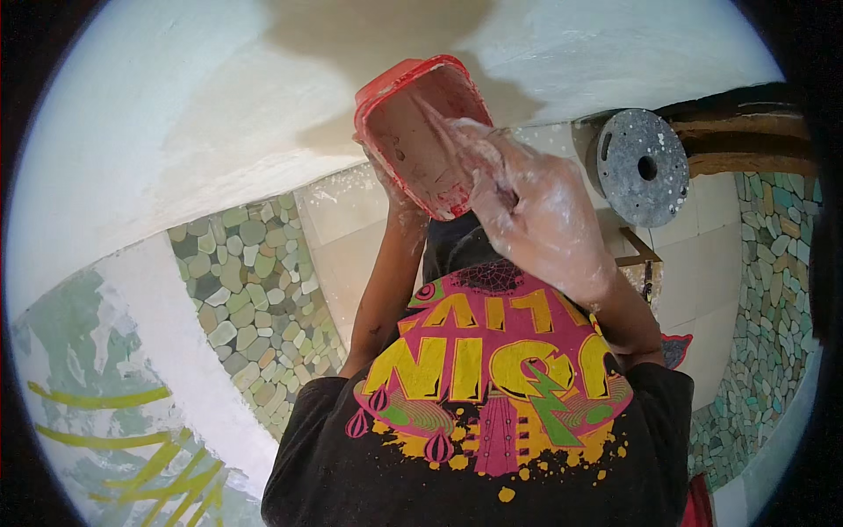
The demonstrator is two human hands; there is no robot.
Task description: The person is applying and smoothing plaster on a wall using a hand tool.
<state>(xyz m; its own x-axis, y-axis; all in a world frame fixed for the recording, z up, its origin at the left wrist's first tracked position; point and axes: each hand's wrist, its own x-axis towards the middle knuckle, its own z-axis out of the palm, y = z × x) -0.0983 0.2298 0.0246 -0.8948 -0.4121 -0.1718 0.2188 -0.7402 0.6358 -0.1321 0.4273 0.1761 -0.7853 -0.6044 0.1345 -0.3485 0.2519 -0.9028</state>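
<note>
A red rectangular plastic tub (375,94) is tilted so that its inside faces me, coated with a greyish-pink paste and pale smears on the rim. My left hand (379,167) grips the tub from its left side and underneath; most of those fingers are hidden behind it. White paste or powder coats my right hand (540,198), which reaches over the tub's right edge. Its fingers are curled together, with the tips over the inside of the tub. Whatever they hold, if anything, I cannot make out.
A pale plastered wall (219,97) rises in front of me. To the right stands a grey, paint-spattered round thing with a central hole (634,162), by dark brown curved pieces (746,140). Pebble mosaic strips (250,290) border the beige floor tiles (338,215).
</note>
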